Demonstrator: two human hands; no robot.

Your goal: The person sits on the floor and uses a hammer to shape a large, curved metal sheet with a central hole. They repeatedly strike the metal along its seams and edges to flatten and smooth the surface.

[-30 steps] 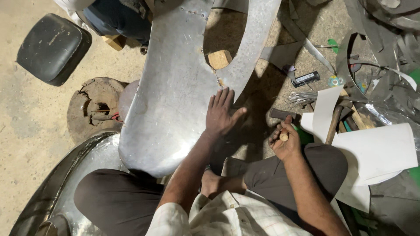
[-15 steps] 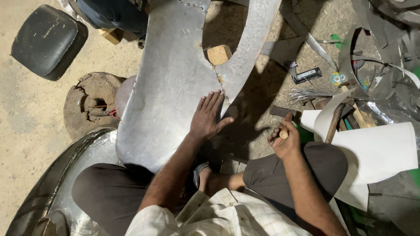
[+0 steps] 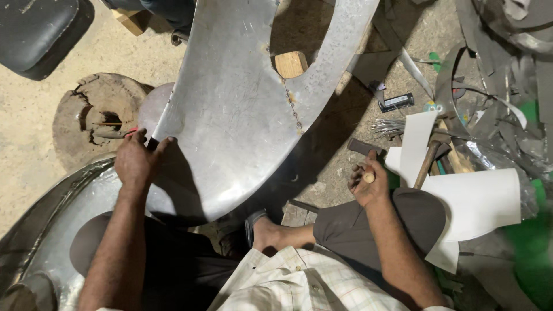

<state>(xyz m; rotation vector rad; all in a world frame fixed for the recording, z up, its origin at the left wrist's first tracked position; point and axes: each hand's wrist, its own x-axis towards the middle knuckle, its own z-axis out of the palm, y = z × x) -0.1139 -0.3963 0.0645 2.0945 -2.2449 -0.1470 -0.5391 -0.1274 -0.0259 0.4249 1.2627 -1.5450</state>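
A small black rectangular box (image 3: 396,102) with a pale label on its face lies on the dirt floor (image 3: 322,173), right of the metal sheet (image 3: 230,109). It may be a package. No signs or screens show.

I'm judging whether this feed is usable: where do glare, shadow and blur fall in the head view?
Head view: the curved metal sheet shows soft glare across its upper middle; a deep shadow lies beneath its lower edge, by the left hand gripping that edge; the right hand, closed on a wooden handle, is evenly lit and sharp; the green patch at far right looks smeared and blurred.
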